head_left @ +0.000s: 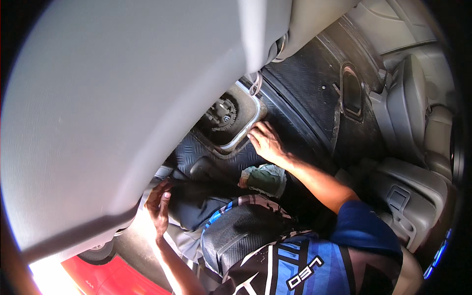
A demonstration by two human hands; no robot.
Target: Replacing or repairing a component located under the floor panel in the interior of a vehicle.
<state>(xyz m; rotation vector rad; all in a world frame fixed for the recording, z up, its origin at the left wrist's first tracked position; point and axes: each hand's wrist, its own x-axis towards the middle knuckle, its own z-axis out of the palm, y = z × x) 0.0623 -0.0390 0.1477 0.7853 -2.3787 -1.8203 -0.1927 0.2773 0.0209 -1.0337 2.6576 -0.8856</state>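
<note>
A rounded opening in the dark floor shows a ribbed round fitting [226, 114] inside, with a whitish strip running along the opening's rim [259, 109]. At the rim's right corner is my right hand [266, 141], its fingers bent and pressed together against the edge. Whatever they pinch there is too small to make out. My left hand [158, 204] is beside the lower edge of a large grey seat [113, 113]. Its fingers are loosely bent and the thumb stands apart, with nothing visible in it. A crumpled pale green cloth [265, 180] lies between my right forearm and my legs.
The tilted grey seat fills the upper left and covers part of the opening. A strap loop [255, 83] hangs above the rim. Ribbed black mat [300, 98] covers the floor, with an oval recess [352, 93] farther right. Grey seats [413, 191] stand at the right; a red car [108, 275] shows lower left.
</note>
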